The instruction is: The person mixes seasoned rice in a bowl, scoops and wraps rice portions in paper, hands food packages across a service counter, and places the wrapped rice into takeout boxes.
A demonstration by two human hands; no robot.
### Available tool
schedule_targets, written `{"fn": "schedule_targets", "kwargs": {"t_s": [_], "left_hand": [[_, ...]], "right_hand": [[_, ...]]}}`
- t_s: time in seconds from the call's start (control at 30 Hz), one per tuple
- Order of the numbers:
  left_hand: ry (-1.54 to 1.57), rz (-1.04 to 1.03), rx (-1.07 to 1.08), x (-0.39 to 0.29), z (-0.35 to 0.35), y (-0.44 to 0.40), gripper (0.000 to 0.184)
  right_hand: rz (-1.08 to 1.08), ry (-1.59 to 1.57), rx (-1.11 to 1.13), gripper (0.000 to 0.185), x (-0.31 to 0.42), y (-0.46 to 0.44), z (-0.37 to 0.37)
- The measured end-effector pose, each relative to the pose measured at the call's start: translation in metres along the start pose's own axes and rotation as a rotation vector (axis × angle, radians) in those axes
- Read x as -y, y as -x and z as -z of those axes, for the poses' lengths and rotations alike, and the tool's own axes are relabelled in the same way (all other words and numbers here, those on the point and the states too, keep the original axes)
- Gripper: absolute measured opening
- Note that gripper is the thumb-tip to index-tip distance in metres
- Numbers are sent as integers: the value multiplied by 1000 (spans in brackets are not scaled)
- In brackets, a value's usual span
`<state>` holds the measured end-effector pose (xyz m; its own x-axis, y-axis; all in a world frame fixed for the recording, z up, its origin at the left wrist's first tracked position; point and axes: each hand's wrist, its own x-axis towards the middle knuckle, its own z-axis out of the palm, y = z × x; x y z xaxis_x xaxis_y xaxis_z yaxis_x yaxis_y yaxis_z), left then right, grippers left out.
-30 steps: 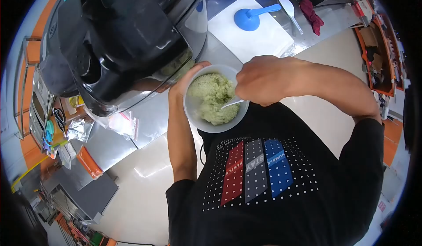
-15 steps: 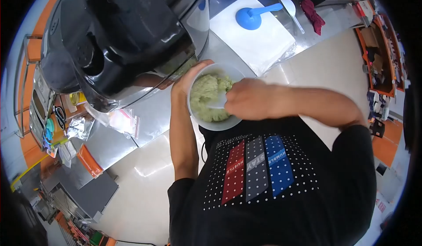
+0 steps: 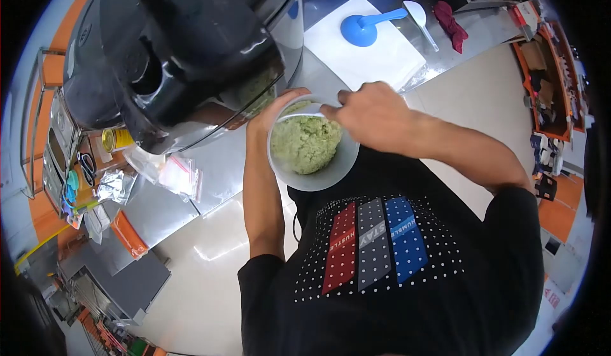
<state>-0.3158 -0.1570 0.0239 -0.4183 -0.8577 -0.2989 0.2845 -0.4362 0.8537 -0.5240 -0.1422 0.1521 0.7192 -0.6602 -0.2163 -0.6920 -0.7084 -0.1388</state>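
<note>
My left hand (image 3: 272, 112) is wrapped round the far left side of a translucent white bowl (image 3: 324, 179), its fingers partly hidden behind the wall. Inside lies a lumpy, pale green mash (image 3: 310, 145). A closed right hand (image 3: 372, 115) above the bowl's right rim grips a whitish spatula (image 3: 310, 110), whose blade reaches into the far part of the bowl. Most of its handle is covered by my fingers. The bowl is held close to my black shirt, just in front of a large black appliance (image 3: 197, 57).
On the steel counter lie a white sheet (image 3: 382, 57) with a blue ladle-like tool (image 3: 359, 30), a white paddle (image 3: 420, 22) and a dark red cloth (image 3: 450, 26). Plastic bags (image 3: 178, 176), scissors (image 3: 86, 167) and a yellow can (image 3: 116, 140) are at the left.
My right hand has moved up and away from the middle of the bowl, bringing the spatula to the far side. More of the green mash shows. The left hand stays on the bowl.
</note>
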Motion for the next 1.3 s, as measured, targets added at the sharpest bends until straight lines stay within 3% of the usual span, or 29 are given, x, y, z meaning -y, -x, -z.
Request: {"fn": "schedule_targets", "kwargs": {"t_s": [0.03,0.1,0.13,0.2,0.27,0.3,0.33,0.4,0.47,0.5,0.53,0.6,0.63,0.7,0.73,0.8,0.83,0.9,0.97,1.03,1.07,1.1,1.13,1.17,1.23,1.3], "left_hand": [[-1,9,8,14,13,-8,25],[386,374,344,27,39,-37,26],[379,377,347,31,36,-28,26],[294,3,2,3,-9,17,24],[183,-64,-22,-6,-28,25,22],[77,-148,-47,-8,-32,24,21],[73,-145,-36,1,-18,10,21],[182,254,256,25,25,-35,21],[130,225,295,25,32,-39,22],[80,186,322,25,33,-42,24],[94,190,315,30,33,-36,24],[360,452,-5,17,17,-27,21],[363,458,-6,12,4,-13,21],[156,-51,-122,-6,-26,19,25],[152,-60,-98,-16,-29,15,25],[202,394,-156,-30,-25,9,38],[204,396,-140,-29,-18,7,38],[-378,276,-178,-18,1,6,47],[-294,202,-285,-12,22,45,60],[-156,-39,-392,-13,6,83,58],[-155,-33,-391,-14,-7,88,58],[-361,73,-468,-14,-23,91,53],[-566,184,-545,-12,-34,92,48],[-560,198,-555,-7,-40,91,48],[-598,29,-754,6,-48,84,42],[-675,42,-803,9,-49,82,38]], "right_hand": [[-11,-6,2,34,5,2,-17],[180,-183,-3,28,21,-8,-50],[197,-169,209,15,21,-10,-47],[251,-164,277,12,2,-9,-8],[208,-135,561,11,2,-5,51],[199,-137,557,11,9,-9,41],[276,-101,533,10,16,-14,20],[333,-57,507,10,19,-23,-3],[309,-46,301,9,18,-30,-10],[310,-37,311,9,10,-28,-9],[220,-3,153,13,2,-22,-10],[111,79,-59,22,-11,-9,10],[110,75,-55,22,-7,-10,4],[174,-15,-3,21,10,-11,-24],[177,-75,-65,20,15,-11,-49],[112,-84,7,15,17,-11,-46],[82,-97,10,13,14,-10,-42],[80,-120,16,11,6,-8,-44],[85,-143,12,10,2,-10,-50],[154,-140,-31,11,9,-14,-56],[92,-189,97,13,8,-14,-46],[96,-192,104,13,-5,-11,-33],[54,-266,-15,12,-25,-10,-18],[12,-345,-133,13,-47,-9,-13],[-155,-264,-541,19,-115,-7,-27],[-293,37,-614,23,-184,-5,-40]]}}
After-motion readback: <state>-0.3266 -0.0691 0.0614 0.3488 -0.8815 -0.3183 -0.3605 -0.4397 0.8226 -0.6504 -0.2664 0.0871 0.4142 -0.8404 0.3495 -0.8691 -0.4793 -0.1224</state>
